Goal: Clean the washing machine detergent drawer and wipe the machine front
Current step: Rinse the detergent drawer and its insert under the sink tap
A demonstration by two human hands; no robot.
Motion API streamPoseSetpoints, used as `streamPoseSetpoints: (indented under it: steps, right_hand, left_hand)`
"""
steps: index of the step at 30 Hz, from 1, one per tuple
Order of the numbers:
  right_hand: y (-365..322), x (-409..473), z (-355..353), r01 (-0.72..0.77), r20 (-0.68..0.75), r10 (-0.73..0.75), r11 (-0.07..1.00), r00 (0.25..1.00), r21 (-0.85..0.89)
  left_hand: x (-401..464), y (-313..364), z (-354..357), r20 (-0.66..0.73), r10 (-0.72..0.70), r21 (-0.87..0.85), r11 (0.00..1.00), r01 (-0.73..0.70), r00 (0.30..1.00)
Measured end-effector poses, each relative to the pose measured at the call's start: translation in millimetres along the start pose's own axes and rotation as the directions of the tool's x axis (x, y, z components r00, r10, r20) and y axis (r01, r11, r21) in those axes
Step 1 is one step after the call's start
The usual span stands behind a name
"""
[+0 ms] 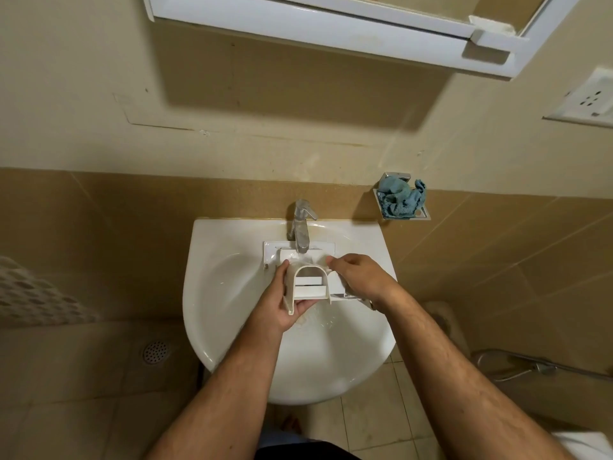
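We see a white sink (232,293) and a cream-white drawer (308,287). The tap (300,227) is shiny silver. A blue cloth (399,199) sits crumpled. The wall (83,94) is tan, its tiles (99,227) brown.

Over the white sink (212,293), the left hand (282,303) grips the near end of the white detergent drawer (308,285) from below. The right hand (360,277) holds its right side, fingers curled over the far edge. The drawer sits under the chrome tap (300,227). A blue cloth (399,197) lies crumpled in the metal wall dish (423,212), far right of the sink.
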State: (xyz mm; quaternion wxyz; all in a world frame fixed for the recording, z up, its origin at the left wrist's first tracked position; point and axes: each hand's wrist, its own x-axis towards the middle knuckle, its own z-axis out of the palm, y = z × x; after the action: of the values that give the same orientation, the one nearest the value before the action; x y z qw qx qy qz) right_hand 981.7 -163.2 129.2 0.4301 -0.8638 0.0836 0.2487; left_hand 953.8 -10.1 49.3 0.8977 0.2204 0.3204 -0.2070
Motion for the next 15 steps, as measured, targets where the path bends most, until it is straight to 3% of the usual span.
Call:
streamPoseSetpoints:
  steps: [5, 15]
  right_hand:
    - [5.2, -5.2, 5.7, -0.057, 0.045, 0.054, 0.996, 0.998, 0.065]
    - [0.6, -11.0, 22.8, 0.041, 0.062, -0.048, 0.994, 0.997, 0.098]
  left_hand:
    - [-2.5, -0.7, -8.4, 0.007, 0.003, 0.001, 1.0, -0.003, 1.0]
    - [-13.2, -0.9, -30.4, 0.049, 0.121, -0.042, 0.992, -0.119, 0.991]
